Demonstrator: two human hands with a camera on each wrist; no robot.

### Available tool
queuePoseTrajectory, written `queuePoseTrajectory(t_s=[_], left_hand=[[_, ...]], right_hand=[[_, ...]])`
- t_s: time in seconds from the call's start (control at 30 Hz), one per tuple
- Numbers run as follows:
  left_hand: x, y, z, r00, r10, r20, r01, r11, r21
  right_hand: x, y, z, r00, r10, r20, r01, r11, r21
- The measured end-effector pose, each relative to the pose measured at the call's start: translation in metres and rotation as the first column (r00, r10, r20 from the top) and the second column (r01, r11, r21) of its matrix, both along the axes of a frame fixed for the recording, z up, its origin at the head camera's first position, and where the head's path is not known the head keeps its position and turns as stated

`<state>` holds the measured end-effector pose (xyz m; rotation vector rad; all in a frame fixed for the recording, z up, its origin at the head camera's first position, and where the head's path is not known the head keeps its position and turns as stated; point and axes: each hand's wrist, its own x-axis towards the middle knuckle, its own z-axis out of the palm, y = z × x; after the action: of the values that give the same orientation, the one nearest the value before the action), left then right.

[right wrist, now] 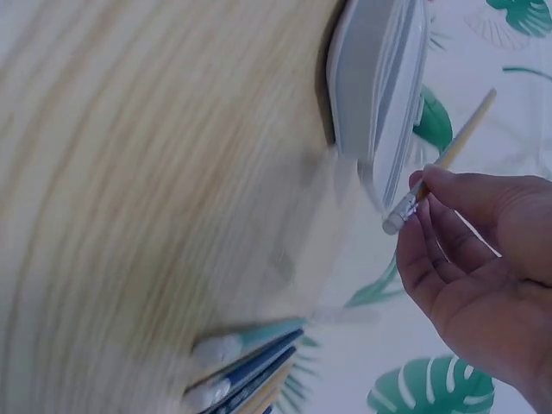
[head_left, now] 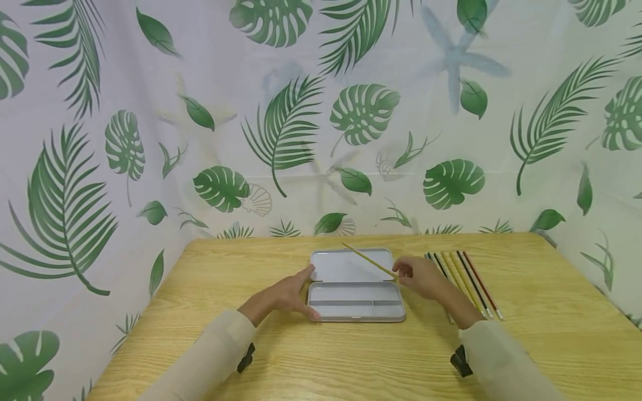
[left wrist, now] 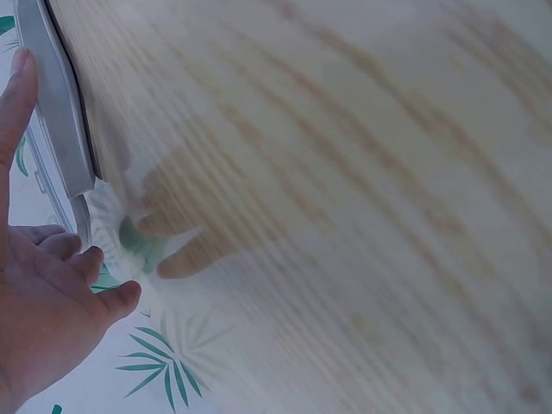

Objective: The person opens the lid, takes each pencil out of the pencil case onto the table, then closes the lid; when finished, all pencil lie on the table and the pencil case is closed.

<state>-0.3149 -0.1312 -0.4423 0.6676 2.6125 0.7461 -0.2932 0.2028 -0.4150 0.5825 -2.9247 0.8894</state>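
Note:
A light grey pencil case (head_left: 355, 320) lies unfolded on the table, its lid tipped back and its divided tray bare. Along the case's left side rests my left hand (head_left: 291, 292), thumb at the near corner and fingers by the hinge, spread rather than curled. My right hand (head_left: 420, 275) pinches a yellow pencil (head_left: 368, 259) near its eraser end, just off the case's right edge. In the right wrist view the pencil (right wrist: 466, 135) slants away from thumb and fingertips, its white eraser towards the camera.
Right of the case, several pencils (head_left: 461, 275) in dark, yellow and red lie side by side, partly behind the right forearm. The wooden table (head_left: 321, 356) meets a leaf-printed cloth (head_left: 311, 206) at its back and sides.

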Motion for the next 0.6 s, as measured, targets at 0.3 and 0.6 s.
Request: queuePoseTrajectory(t_s=[0.3,0.6], left_hand=[[0.001,0.002,-0.002,1.000,-0.003,0.003,0.003,1.000,0.008],[0.001,0.001,-0.001,1.000,-0.002,0.001,0.002,1.000,-0.004]], right_hand=[[0.010,0.048,-0.002,0.997,-0.035,0.070,0.042,0.994,-0.100],[0.023,0.106,-0.002,0.973,-0.007,0.230,0.068,0.964,-0.256]])
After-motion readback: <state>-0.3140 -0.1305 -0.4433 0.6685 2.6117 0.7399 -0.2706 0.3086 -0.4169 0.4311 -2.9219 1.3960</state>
